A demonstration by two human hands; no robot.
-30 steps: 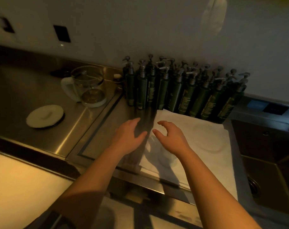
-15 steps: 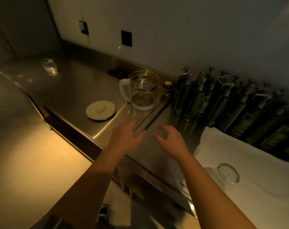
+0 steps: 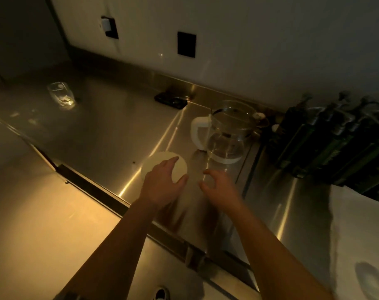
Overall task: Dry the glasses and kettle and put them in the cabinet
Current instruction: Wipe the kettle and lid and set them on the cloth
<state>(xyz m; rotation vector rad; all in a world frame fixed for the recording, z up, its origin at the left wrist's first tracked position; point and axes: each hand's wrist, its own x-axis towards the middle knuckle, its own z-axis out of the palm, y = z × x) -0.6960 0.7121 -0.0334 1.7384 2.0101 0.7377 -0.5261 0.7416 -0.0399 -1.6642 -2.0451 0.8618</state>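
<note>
A clear glass kettle [image 3: 226, 135] with a white handle stands upright on the steel counter [image 3: 110, 135], lidless. Its round white lid [image 3: 180, 165] lies flat just left of it. My left hand [image 3: 162, 185] hovers over the lid's near edge, fingers relaxed and holding nothing. Close in front of the kettle, my right hand [image 3: 221, 187] is held with loosely curled fingers, also empty. A small drinking glass [image 3: 62, 94] stands far off at the left back of the counter. A white towel [image 3: 362, 234] covers the counter at the right.
A row of dark pump bottles [image 3: 336, 139] lines the wall to the right of the kettle. A small black object [image 3: 170, 100] lies against the backsplash. Two dark wall outlets [image 3: 186, 44] sit above. The counter's front edge [image 3: 93, 185] runs diagonally below my arms.
My view has swung left, from the towel to the kettle. Both hands have moved left and forward, from above the towel to the lid and kettle. The glass on the towel has left the view.
</note>
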